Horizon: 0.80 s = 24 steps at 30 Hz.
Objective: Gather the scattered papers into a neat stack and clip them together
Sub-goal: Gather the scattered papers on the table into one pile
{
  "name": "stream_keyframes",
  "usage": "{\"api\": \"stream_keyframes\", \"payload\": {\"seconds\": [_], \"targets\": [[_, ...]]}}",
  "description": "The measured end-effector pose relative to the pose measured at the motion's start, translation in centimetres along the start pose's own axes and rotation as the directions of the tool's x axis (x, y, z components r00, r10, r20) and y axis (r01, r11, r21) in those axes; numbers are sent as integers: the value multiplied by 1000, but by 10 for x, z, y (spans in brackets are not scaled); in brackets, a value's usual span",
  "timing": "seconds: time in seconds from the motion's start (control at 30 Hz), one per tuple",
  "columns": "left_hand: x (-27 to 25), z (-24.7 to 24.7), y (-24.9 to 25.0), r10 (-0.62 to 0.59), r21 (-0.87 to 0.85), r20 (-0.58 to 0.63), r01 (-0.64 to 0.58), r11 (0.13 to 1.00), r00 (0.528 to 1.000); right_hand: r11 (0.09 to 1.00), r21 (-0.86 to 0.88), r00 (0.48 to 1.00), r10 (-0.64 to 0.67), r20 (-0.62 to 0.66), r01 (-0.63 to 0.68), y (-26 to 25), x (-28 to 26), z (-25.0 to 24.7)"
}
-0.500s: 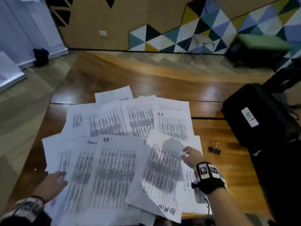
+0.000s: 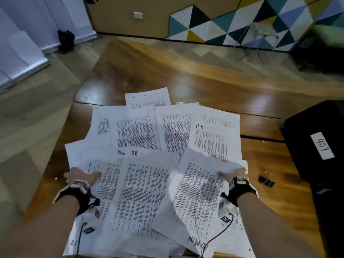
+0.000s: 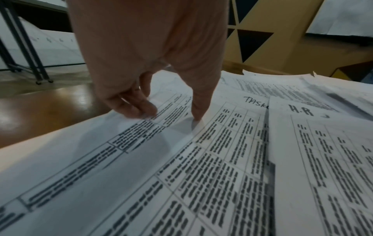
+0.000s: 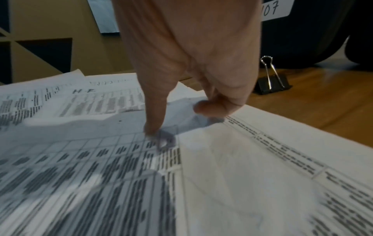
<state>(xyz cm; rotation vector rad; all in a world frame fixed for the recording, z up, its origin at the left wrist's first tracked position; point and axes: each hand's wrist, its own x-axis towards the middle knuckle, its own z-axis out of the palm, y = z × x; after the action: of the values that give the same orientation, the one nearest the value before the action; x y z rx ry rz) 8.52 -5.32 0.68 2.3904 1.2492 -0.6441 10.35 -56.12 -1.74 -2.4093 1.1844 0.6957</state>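
Papers [image 2: 149, 164] fanned across worktop [image 2: 270, 192] near edge. Left hand [image 2: 81, 176] and right hand [image 2: 232, 175] pressing outer sheets, fingers loosely extended, nothing clasped. Binder clip [image 4: 271, 79], upright only in wrist view, right of papers.

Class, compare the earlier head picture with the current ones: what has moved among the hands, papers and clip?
The right hand slid outward to the right edge of the papers; the left hand moved up and further onto them. Neither grips a sheet. The papers stay scattered, the binder clip untouched.

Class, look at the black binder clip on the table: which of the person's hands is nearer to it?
Right. The right hand rests on the papers beside the binder clip; the left hand is across the spread.
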Motion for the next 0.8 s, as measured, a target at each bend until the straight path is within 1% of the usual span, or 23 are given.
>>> {"api": "stream_keyframes", "payload": {"seconds": [0.03,0.07,0.13,0.2,0.23,0.37,0.47,0.5,0.6,0.63,0.7,0.73,0.8], "targets": [[2,-1,4,28,17,-17,-28,999,999,1000,8,1000,-21,23,21,-2,-9,-4],[1,-5,7,33,54,-19,-32,998,999,1000,8,998,-7,57,6,-8,-21,-9],[-1,-10,8,35,97,-2,-34,995,999,1000,-27,998,2,61,-1,-14,-40,-19],[-5,-12,8,31,41,18,-32,999,999,999,-45,999,8,42,-6,-19,-56,-25],[-8,-12,9,27,-2,34,-27,1000,999,999,-27,999,-21,36,22,-21,-65,-23],[-25,-11,16,63,-198,87,-44,979,994,980,153,992,-127,-6,126,-35,-96,5],[-39,-8,23,160,-297,138,-113,948,977,938,310,983,-179,46,157,-54,-121,28],[-42,-5,24,199,-307,155,-144,941,968,925,337,976,-207,67,173,-57,-127,37],[-52,-7,22,311,-229,252,-256,939,916,878,411,936,-325,134,246,-60,-138,52],[-52,-6,21,347,-235,263,-289,928,900,865,438,933,-333,135,246,-61,-141,52],[-52,-4,15,362,-294,253,-285,913,897,837,516,951,-284,125,183,-62,-143,50],[-54,-5,14,345,-315,243,-262,912,907,822,550,959,-255,127,146,-62,-144,49],[-49,-7,9,308,-348,169,-235,907,936,784,605,971,-229,74,138,-63,-145,42]]}}
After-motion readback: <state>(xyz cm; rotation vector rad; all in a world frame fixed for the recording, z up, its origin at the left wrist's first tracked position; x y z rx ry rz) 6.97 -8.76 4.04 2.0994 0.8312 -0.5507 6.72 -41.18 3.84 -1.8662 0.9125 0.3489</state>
